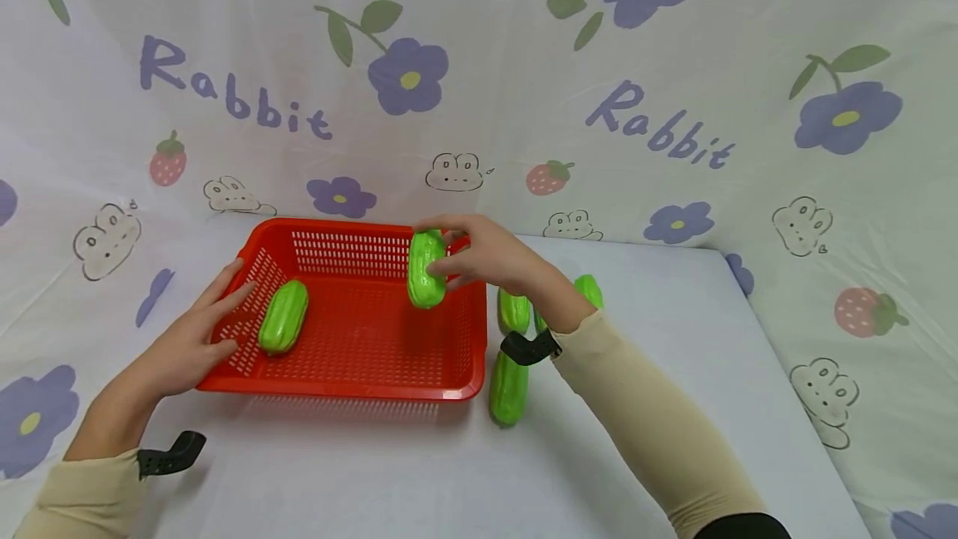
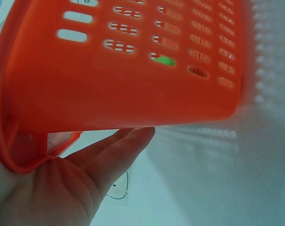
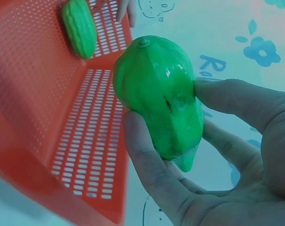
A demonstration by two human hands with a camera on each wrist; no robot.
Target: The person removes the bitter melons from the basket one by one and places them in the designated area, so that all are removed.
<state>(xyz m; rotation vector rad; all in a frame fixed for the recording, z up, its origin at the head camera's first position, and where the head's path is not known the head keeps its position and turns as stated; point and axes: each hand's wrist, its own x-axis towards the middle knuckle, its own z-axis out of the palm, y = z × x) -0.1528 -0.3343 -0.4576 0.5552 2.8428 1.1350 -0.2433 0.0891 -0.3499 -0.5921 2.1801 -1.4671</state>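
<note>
Backdrop [image 1: 516, 40], lettered "Rabbit" twice. Red basket [image 1: 352, 393]: green gourd [image 1: 283, 317] inside. Right hand [image 1: 490, 252]: grasping second gourd [image 1: 425, 273] above basket. Left hand [image 1: 190, 339]: extended fingers touching basket. Further gourds [image 1: 510, 389]: bench [image 1: 674, 314], right of basket.

A pale cloth [image 1: 509, 48] printed with purple flowers [image 1: 407, 77] and rabbits [image 1: 106, 241] hangs behind a white table [image 1: 696, 331].
</note>
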